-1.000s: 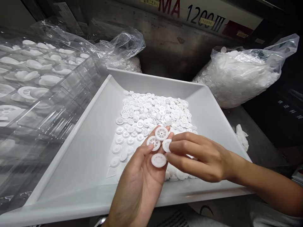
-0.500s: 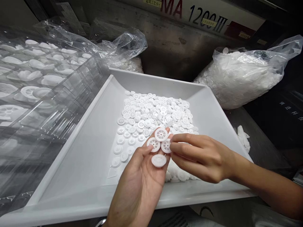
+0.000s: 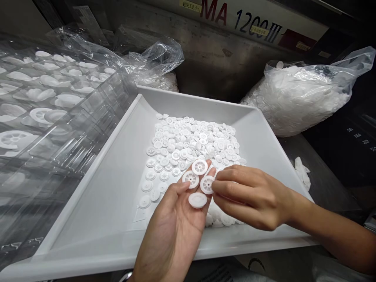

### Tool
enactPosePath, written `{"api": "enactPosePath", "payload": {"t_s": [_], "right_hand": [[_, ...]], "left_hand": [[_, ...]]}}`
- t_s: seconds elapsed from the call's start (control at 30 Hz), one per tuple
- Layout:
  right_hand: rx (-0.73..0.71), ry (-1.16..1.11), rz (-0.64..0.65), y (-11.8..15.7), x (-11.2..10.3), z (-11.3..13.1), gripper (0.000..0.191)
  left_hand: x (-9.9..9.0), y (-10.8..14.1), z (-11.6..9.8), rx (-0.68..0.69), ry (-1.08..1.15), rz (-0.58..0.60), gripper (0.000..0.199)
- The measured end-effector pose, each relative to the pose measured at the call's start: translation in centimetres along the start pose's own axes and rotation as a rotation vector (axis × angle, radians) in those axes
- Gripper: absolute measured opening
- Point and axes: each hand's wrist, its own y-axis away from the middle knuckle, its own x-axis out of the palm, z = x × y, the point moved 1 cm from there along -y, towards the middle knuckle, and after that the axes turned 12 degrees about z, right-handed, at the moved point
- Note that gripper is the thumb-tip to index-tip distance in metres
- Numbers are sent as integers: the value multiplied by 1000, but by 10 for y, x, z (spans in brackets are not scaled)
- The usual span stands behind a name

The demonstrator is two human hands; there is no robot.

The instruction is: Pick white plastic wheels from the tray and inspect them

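Note:
Palm up over the white tray (image 3: 96,188), my left hand (image 3: 182,219) holds several small white plastic wheels. A spoked wheel (image 3: 199,167) lies on its fingers, another spoked wheel (image 3: 190,179) sits by the thumb, and a smooth-faced wheel (image 3: 197,200) rests lower on the palm. My right hand (image 3: 252,196) is closed, with its fingertips pinching the edge of the rightmost spoked wheel (image 3: 207,184). Beneath and behind my hands, a pile of similar white wheels (image 3: 199,137) covers the tray floor.
Clear plastic trays (image 3: 88,117) with white parts in their pockets stand at the left. A clear bag of white parts (image 3: 299,98) is at the right rear, another bag (image 3: 158,58) behind the tray. A crumpled white piece (image 3: 302,172) lies right of the tray.
The rightmost wheel has shifted slightly down and away from the top wheel, with my right fingertips at its edge. My left hand has barely moved.

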Motion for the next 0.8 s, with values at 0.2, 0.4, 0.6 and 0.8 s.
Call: {"api": "enactPosePath", "payload": {"t_s": [0.2,0.4,0.6,0.8], "right_hand": [[-10,24,7,1,1,-1,26],[-4,-14,39,2,0,-1,26],[79,-66,5,5,-1,-2,15],[362,-333,-179,7,4,-7,31]], "left_hand": [[-2,1,0,-7,-21,46,43],[-1,1,-1,-17,-18,61,42],[0,1,0,-5,51,45,38],[-1,2,2,3,45,39,32]]}}
